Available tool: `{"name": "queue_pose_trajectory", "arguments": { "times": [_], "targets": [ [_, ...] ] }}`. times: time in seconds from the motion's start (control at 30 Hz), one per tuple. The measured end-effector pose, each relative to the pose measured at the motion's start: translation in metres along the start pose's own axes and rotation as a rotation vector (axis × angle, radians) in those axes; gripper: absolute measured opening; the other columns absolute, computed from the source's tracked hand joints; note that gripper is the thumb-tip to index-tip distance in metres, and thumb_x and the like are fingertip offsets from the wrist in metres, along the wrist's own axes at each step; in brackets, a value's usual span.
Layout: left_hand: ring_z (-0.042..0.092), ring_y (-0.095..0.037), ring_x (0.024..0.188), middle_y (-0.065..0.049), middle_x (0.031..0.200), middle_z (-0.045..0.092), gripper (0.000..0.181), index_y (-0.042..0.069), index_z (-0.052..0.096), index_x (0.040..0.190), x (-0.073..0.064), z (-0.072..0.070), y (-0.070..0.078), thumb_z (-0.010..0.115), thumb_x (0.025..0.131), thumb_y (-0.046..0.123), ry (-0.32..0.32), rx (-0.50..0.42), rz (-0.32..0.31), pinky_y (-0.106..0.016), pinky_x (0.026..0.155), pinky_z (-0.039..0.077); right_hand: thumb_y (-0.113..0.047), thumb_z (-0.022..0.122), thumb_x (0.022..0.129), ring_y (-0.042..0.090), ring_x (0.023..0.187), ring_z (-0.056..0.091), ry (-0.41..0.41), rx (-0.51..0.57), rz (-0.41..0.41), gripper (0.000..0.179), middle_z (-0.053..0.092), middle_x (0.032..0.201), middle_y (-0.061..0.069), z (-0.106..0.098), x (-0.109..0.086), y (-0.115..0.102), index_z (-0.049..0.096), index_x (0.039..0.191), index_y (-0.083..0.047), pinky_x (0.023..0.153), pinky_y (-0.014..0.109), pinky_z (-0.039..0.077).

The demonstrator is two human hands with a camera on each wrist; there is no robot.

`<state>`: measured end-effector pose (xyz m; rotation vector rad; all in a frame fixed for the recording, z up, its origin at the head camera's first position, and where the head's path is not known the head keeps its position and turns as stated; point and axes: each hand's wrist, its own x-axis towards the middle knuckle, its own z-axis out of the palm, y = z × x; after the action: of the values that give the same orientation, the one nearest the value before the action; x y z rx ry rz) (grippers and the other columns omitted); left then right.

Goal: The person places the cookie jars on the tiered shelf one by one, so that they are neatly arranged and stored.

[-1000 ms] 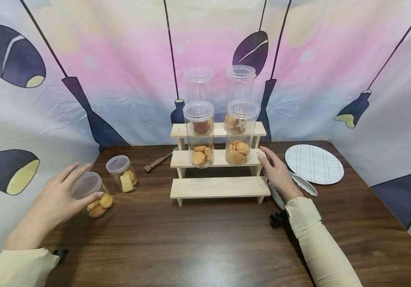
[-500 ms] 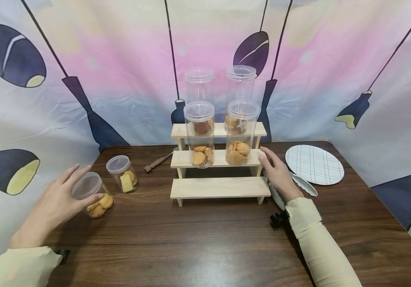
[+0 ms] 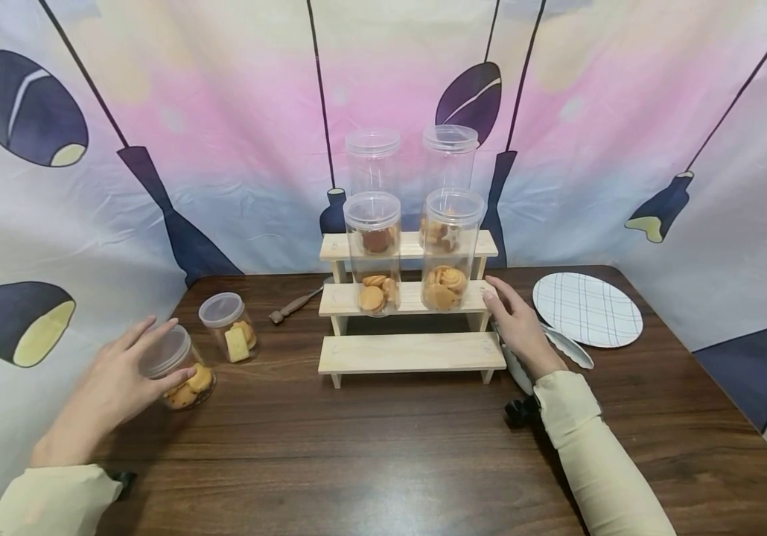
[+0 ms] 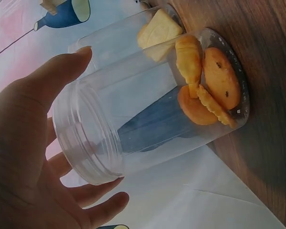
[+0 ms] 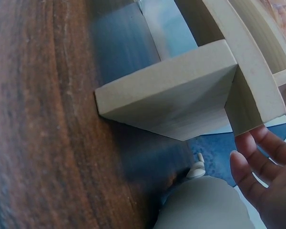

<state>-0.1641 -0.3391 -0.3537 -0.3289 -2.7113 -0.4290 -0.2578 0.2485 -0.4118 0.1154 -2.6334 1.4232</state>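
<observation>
At the left of the head view my left hand (image 3: 112,380) is spread around the lid end of a clear plastic jar (image 3: 199,378) of biscuits. In the left wrist view the thumb passes along one side of the lid (image 4: 81,138), and the other fingers lie at the opposite side. A second short jar (image 3: 236,339) of biscuits stands just behind it. My right hand (image 3: 520,327) touches the right end of the three-tier wooden stand (image 3: 410,352). In the right wrist view its fingertips (image 5: 245,143) are at the end of a shelf board.
Two tall biscuit jars (image 3: 447,286) stand on the middle tier, two more on the top one. A wooden-handled utensil (image 3: 296,304) lies left of the stand. Tongs (image 3: 567,346) and a checked plate (image 3: 587,309) lie to the right. A patterned cloth hangs behind.
My left hand has moved slightly right, closer around the jar's lid. The right hand stays at the stand's end.
</observation>
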Motion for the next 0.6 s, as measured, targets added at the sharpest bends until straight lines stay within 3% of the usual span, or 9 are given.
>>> {"name": "queue_pose_trajectory", "arguments": {
  "times": [0.17,0.6],
  "targets": [
    [0.037,-0.071,0.113,-0.035,0.15,0.036,0.088,0.014,0.043,0.153,-0.0008,0.0025,0.0001,0.085,0.079,0.038,-0.033,0.021,-0.028,-0.076,0.09,0.031,-0.071,0.037,0.097,0.033,0.105,0.061,-0.007,-0.002,0.001,0.064,0.06,0.123,0.011,-0.0003,-0.0001,0.0007,0.032,0.154,-0.043,0.092,0.054,0.045],
    [0.038,-0.067,0.113,-0.033,0.145,0.038,0.08,0.011,0.045,0.15,-0.0017,0.0088,-0.0004,0.082,0.082,0.031,-0.017,0.026,-0.039,-0.072,0.09,0.03,-0.07,0.037,0.097,0.033,0.104,0.062,-0.003,-0.005,-0.003,0.065,0.061,0.12,0.011,-0.0006,0.0006,0.0002,0.033,0.155,-0.041,0.09,0.053,0.046]
  ]
}}
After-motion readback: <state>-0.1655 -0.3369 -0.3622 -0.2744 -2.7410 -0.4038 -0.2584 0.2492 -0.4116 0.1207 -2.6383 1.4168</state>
